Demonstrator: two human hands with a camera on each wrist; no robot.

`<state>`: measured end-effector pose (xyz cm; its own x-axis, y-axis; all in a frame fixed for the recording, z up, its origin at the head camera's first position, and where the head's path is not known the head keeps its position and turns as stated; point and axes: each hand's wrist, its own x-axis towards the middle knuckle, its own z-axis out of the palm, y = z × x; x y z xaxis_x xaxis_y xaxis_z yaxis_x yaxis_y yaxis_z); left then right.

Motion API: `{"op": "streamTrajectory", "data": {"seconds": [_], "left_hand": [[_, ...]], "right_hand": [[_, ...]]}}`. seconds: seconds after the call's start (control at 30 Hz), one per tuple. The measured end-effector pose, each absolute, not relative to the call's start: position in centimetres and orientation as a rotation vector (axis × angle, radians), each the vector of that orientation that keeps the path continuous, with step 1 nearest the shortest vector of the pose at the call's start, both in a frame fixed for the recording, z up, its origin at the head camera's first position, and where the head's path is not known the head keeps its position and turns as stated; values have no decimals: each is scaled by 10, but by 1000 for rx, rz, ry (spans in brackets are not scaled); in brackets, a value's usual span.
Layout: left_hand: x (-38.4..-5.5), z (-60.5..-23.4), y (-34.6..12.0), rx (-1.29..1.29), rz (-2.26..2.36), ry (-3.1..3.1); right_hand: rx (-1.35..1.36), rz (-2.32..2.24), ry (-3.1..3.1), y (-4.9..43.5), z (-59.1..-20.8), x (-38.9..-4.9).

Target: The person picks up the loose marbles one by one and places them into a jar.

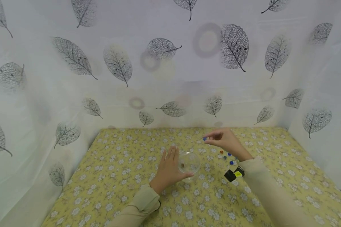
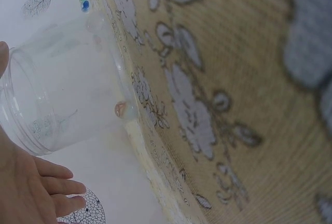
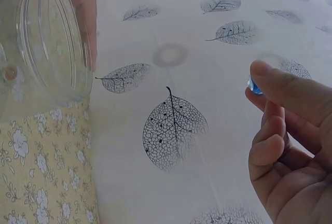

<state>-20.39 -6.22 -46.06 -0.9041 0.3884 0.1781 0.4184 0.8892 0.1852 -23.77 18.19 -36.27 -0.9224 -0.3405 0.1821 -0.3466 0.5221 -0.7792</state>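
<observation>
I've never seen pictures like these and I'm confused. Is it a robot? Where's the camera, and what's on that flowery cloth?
No robot: these are a person's two bare hands. The wide picture comes from a camera on the person's head; the other two come from cameras on the wrists, so they look tipped over. On the flowery cloth stands a clear jar with a brownish bead in it. The left hand is beside the jar, straight-fingered. The right hand pinches a blue bead. More beads lie near the right sleeve.
</observation>
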Motion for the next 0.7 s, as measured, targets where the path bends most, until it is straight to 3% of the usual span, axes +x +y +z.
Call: {"op": "streamTrajectory", "data": {"seconds": [0.7], "left_hand": [[-203, -460, -63, -634, -359, -2928]], "right_hand": [[681, 1393, -2735, 164, -369, -238]]}}
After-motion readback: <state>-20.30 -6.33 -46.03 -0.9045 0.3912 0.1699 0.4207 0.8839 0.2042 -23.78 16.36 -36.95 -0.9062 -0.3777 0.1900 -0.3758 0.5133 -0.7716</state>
